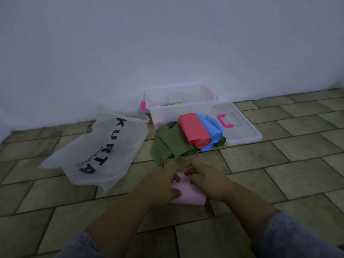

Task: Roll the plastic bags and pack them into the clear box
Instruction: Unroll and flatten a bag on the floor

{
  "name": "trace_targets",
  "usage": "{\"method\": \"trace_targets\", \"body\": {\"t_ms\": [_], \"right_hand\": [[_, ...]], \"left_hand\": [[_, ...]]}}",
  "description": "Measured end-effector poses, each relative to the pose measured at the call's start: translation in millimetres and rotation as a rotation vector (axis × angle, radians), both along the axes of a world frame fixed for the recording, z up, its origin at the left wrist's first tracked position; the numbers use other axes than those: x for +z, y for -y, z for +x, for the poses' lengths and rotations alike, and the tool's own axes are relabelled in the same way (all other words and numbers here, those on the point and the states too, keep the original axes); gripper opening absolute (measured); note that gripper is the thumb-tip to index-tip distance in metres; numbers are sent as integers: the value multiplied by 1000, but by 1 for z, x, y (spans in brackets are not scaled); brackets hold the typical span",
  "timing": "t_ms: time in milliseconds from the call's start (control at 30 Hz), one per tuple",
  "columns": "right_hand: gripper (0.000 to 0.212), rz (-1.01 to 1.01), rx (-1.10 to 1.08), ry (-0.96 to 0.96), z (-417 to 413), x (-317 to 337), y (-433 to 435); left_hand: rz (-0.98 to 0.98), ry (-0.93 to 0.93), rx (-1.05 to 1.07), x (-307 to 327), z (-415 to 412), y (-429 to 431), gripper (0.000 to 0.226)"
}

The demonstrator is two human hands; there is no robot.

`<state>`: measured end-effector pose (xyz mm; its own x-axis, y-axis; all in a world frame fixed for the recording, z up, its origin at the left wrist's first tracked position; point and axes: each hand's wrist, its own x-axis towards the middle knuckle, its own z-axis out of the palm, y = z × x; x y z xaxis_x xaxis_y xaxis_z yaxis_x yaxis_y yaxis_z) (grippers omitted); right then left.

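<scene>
A pale pink plastic bag, folded into a flat strip, lies on the tiled floor right in front of me. My left hand grips its left side, thumb on top. My right hand holds its right side with curled fingers at the far edge. Beyond them sits a pile of bags: a loose green bag, a red roll and a blue roll. The clear box stands open against the wall, with a pale green roll and a few other rolls inside.
The box's clear lid with a pink handle lies flat to the right of the pile. A large white translucent bag printed with dark letters is spread on the floor to the left. A white wall stands behind the box.
</scene>
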<state>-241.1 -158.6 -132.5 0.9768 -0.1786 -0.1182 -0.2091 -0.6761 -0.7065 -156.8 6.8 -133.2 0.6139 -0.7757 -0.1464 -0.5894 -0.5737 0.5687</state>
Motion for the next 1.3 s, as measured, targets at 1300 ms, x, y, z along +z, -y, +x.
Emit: {"method": "trace_targets", "body": {"t_ms": [1300], "right_hand": [[42,-396,147,-25,-7,6,-6]], "left_hand": [[245,-112,-155,5,34,18,44]]}}
